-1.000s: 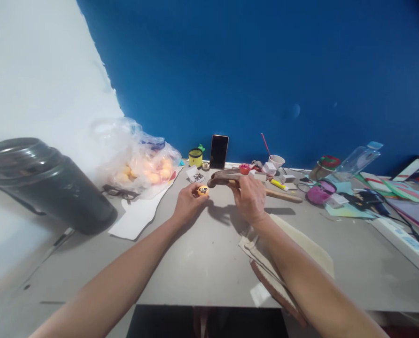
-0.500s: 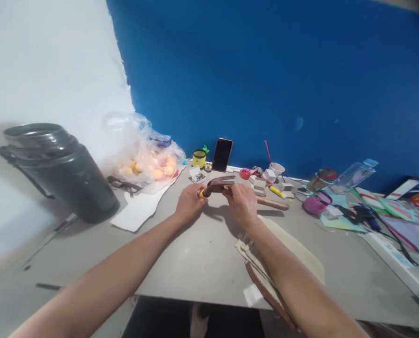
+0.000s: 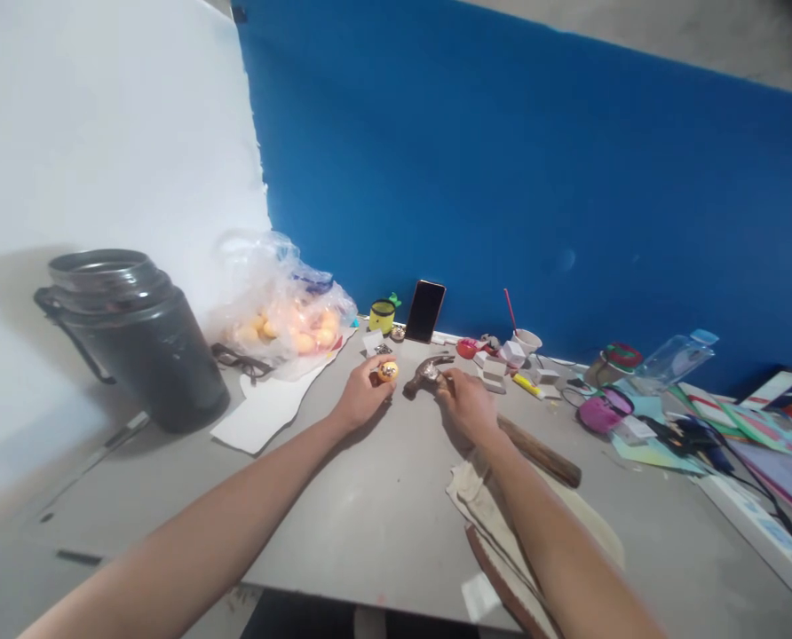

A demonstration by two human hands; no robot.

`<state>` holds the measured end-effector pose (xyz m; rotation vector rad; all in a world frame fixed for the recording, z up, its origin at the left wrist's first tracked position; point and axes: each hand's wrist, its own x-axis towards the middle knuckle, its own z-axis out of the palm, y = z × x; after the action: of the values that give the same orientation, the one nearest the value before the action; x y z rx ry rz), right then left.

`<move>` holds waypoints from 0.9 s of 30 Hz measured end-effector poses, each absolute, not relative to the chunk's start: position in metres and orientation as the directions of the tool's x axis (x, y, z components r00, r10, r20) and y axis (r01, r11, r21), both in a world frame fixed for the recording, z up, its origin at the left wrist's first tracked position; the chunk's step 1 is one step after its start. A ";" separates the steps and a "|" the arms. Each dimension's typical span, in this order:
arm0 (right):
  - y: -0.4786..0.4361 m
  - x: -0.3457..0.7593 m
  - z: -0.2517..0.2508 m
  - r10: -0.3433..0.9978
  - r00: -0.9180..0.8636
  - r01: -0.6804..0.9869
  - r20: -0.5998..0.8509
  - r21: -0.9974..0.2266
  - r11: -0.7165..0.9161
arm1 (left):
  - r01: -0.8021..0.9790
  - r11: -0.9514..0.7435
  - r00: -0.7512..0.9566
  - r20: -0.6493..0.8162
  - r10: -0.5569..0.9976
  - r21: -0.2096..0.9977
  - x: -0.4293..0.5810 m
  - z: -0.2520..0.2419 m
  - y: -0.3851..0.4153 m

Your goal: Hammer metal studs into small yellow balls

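My left hand (image 3: pixel 362 392) is closed around a small yellow-orange ball (image 3: pixel 388 370) with silvery bits on its upper face. My right hand (image 3: pixel 468 404) grips a claw hammer (image 3: pixel 429 373) close under its metal head. The wooden handle runs back beneath my right forearm and comes out on the far side. Hammer head and ball are a short gap apart. Just behind my left hand stands a small white open box (image 3: pixel 375 344) with shiny little metal pieces. A folded cream cloth or shoe-like piece (image 3: pixel 489 497) lies under my right forearm.
A big dark flask (image 3: pixel 136 346) stands at left, beside a plastic bag of orange balls (image 3: pixel 289 324) and white paper (image 3: pixel 263 413). A phone (image 3: pixel 426 311) leans on the blue wall. Small boxes, a yellow tube (image 3: pixel 527 385), a purple pouch (image 3: pixel 604 410) and papers crowd the right.
The hammer head has come away from the ball, to the right, and its handle now slants toward me. The ball's studded face now shows. The camera view has tilted up slightly.
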<state>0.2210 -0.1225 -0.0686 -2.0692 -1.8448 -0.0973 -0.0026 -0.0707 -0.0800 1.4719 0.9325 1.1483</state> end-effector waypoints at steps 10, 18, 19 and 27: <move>-0.114 0.227 -0.085 0.828 0.064 0.965 0.557 -0.246 0.091 | -0.130 -0.080 0.249 0.111 0.962 0.988 0.000 -0.082 -0.066; -0.097 0.206 -0.079 0.830 0.144 0.864 0.539 -0.478 0.160 | 0.003 -0.197 0.273 0.189 0.943 0.980 0.002 -0.085 -0.069; -0.094 0.200 -0.079 0.843 0.150 0.846 0.517 -0.508 0.161 | 0.022 -0.226 0.285 0.210 0.935 0.974 0.002 -0.084 -0.071; -0.077 0.177 -0.074 0.919 0.324 0.577 0.224 -0.816 -0.005 | 0.048 -0.303 0.311 0.274 0.910 0.952 0.002 -0.081 -0.073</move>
<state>0.1767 -0.0770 -0.0740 -1.6913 -1.3602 0.4775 0.0020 -0.0730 -0.0806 1.6247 0.8886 1.1344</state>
